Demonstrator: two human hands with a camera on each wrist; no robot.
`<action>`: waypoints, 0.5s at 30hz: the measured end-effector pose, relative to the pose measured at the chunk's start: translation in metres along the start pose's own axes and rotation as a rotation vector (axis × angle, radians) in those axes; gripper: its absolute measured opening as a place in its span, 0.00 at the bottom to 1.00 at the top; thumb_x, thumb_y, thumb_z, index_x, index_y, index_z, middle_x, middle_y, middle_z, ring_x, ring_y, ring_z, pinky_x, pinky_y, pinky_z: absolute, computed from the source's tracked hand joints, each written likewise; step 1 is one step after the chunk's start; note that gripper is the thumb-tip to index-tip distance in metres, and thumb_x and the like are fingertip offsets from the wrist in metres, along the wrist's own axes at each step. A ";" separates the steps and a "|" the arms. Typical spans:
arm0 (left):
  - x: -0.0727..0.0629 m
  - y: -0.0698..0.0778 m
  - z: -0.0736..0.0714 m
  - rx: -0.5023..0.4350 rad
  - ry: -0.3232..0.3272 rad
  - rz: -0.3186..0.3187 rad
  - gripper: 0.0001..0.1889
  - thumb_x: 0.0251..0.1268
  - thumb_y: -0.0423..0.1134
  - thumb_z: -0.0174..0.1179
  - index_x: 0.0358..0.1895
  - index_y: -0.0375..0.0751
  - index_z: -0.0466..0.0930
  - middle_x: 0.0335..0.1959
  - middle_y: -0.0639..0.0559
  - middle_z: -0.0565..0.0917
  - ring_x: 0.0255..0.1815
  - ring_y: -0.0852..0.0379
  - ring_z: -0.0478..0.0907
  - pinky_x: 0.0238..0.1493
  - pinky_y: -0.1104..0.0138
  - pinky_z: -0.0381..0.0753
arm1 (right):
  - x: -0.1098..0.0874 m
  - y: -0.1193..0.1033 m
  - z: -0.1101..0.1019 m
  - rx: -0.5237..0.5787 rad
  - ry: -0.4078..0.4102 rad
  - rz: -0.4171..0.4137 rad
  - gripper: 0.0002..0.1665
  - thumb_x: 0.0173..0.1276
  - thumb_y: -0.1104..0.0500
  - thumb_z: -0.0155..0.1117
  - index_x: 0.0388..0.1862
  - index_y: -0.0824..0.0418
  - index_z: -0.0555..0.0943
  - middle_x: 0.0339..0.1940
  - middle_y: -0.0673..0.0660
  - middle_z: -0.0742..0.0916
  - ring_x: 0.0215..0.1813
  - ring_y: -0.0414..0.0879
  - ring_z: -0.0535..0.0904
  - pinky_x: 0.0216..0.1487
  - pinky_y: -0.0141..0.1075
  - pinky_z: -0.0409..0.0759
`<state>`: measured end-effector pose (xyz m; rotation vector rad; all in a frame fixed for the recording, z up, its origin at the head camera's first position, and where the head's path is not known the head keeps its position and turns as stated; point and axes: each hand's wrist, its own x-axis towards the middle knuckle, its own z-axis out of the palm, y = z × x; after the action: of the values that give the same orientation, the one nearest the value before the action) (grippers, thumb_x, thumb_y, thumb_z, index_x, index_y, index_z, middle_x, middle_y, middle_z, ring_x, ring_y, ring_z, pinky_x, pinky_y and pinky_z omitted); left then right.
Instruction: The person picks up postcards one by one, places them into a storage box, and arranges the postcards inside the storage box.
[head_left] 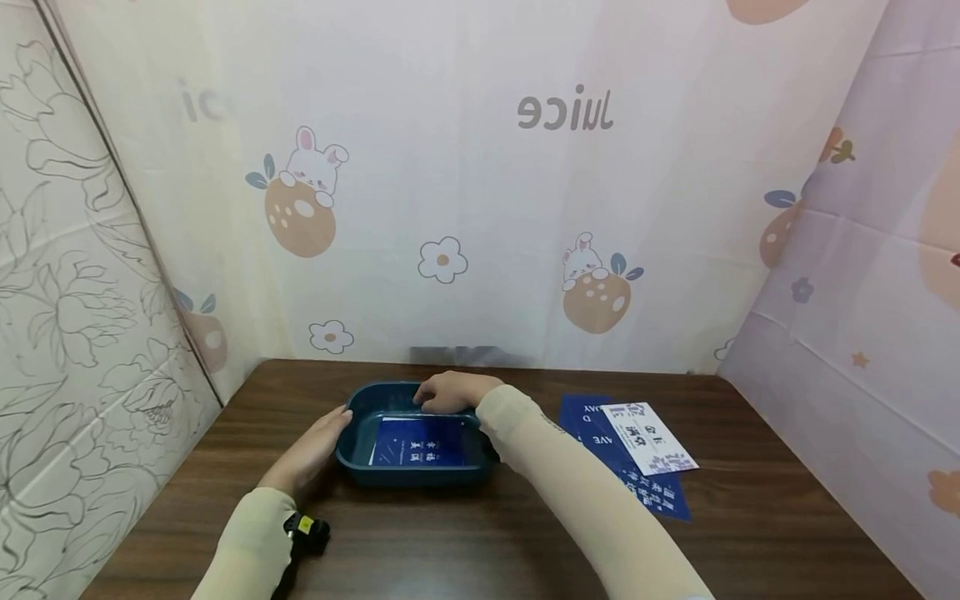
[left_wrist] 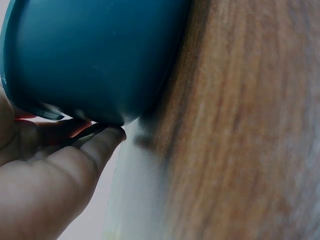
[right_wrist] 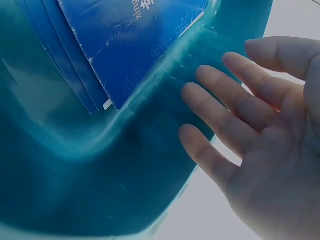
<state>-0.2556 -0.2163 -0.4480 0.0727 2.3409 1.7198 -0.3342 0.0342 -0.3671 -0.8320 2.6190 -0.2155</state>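
A dark teal plastic basin [head_left: 416, 476] rests on the wooden table. Inside it lie several flat blue paper packets [head_left: 420, 442] with white lettering, stacked with their edges offset in the right wrist view. My left hand [head_left: 317, 450] is at the basin's left side; in the left wrist view its fingers [left_wrist: 107, 142] lie against the outer wall. Over the far right rim reaches my right hand [head_left: 453, 392]. Its fingers [right_wrist: 225, 125] are spread and hold nothing, close beside the basin's inner wall in the right wrist view.
Right of the basin, a white printed card [head_left: 649, 439] overlaps blue printed papers [head_left: 600, 446] on the table [head_left: 750, 500]. Patterned curtains [head_left: 465, 183] hang behind the table and on both sides. A black strap device [head_left: 307, 533] sits on my left wrist.
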 end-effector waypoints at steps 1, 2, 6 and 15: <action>0.000 0.000 0.000 0.000 -0.001 -0.002 0.37 0.84 0.51 0.36 0.78 0.25 0.38 0.79 0.28 0.41 0.79 0.32 0.36 0.74 0.41 0.43 | -0.001 0.000 0.000 0.001 -0.002 -0.002 0.22 0.79 0.51 0.53 0.67 0.48 0.78 0.69 0.50 0.78 0.68 0.46 0.72 0.69 0.48 0.70; -0.001 0.000 -0.001 0.003 -0.005 -0.003 0.37 0.84 0.51 0.36 0.78 0.25 0.38 0.79 0.28 0.41 0.79 0.32 0.36 0.73 0.41 0.43 | -0.003 -0.001 0.000 0.001 -0.003 -0.004 0.22 0.79 0.51 0.53 0.67 0.48 0.78 0.69 0.50 0.78 0.67 0.46 0.72 0.68 0.48 0.70; -0.001 -0.001 -0.002 0.002 -0.007 -0.006 0.37 0.84 0.51 0.36 0.78 0.25 0.38 0.79 0.28 0.41 0.79 0.32 0.35 0.73 0.40 0.43 | -0.008 -0.001 -0.001 -0.004 -0.006 -0.020 0.22 0.79 0.51 0.53 0.68 0.49 0.78 0.69 0.51 0.78 0.68 0.46 0.72 0.68 0.48 0.70; 0.000 0.000 -0.001 -0.017 0.000 -0.004 0.36 0.84 0.51 0.37 0.78 0.25 0.39 0.79 0.28 0.42 0.79 0.32 0.36 0.73 0.40 0.42 | -0.022 0.011 -0.003 0.011 -0.012 -0.038 0.23 0.78 0.49 0.54 0.69 0.50 0.77 0.68 0.50 0.78 0.65 0.45 0.74 0.67 0.49 0.72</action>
<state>-0.2557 -0.2176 -0.4478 0.0648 2.3241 1.7378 -0.3246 0.0555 -0.3606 -0.8774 2.5904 -0.2341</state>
